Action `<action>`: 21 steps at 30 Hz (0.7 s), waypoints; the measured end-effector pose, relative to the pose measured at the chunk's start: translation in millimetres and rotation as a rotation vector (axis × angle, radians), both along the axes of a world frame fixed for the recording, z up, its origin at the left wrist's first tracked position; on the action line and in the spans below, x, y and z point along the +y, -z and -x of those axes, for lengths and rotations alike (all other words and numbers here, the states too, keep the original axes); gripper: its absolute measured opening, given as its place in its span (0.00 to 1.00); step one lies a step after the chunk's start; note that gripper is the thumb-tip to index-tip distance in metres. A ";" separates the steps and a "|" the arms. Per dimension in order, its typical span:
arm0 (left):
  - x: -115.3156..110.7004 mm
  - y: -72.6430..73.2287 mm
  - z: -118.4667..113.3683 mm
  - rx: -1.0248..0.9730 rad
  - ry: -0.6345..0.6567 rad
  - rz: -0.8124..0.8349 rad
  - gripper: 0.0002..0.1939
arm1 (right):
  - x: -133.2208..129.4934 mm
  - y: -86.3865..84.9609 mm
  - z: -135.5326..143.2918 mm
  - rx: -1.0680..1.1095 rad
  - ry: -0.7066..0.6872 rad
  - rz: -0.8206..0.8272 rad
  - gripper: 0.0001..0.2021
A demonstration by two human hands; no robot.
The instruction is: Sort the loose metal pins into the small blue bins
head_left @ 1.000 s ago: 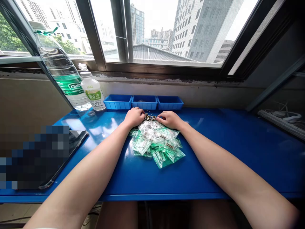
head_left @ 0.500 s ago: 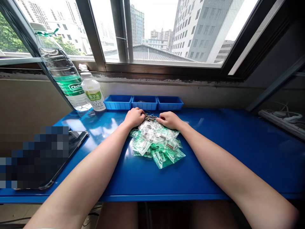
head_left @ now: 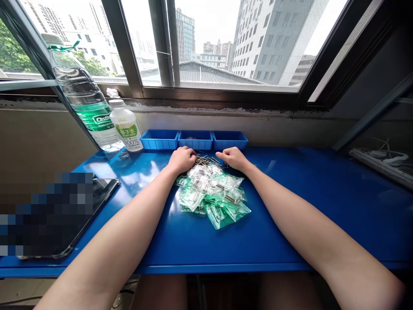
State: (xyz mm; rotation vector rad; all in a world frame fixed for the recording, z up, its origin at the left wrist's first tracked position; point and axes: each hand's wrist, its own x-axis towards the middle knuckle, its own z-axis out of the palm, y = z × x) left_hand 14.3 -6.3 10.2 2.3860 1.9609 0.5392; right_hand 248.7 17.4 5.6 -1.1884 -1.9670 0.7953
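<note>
A small pile of thin brass-coloured and dark screw-like pieces (head_left: 204,160) lies on the blue table between my hands. At its left edge rests my left hand (head_left: 182,159), fingers curled together against the pieces. My right hand (head_left: 233,157) is closed on the pile's right side, beside a few spread-out pieces. What either hand holds, if anything, is hidden. Just in front of the pile is a heap of clear and green plastic bags (head_left: 211,189), some with small metal parts inside.
Three blue bins (head_left: 195,140) stand in a row behind the pile. To their left are a small white-capped bottle (head_left: 127,129) and a large water bottle (head_left: 88,94). A dark tablet-like device (head_left: 80,224) lies at left. A power strip (head_left: 383,161) sits at far right.
My right hand has shifted slightly right and back, away from the bags. More thin pieces now show spread toward it. My left hand stays nearly in place.
</note>
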 end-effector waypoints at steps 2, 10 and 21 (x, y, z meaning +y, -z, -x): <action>0.1 -0.1 0.0 -0.001 0.001 0.001 0.20 | 3.0 -0.1 -3.2 0.220 0.034 0.095 0.30; -0.5 -0.9 -0.1 0.002 0.005 0.013 0.19 | 11.7 2.2 -6.1 0.556 0.120 0.152 0.34; -1.2 -1.4 -0.2 0.004 0.005 0.012 0.20 | 5.0 -6.0 -6.6 0.542 0.040 0.219 0.31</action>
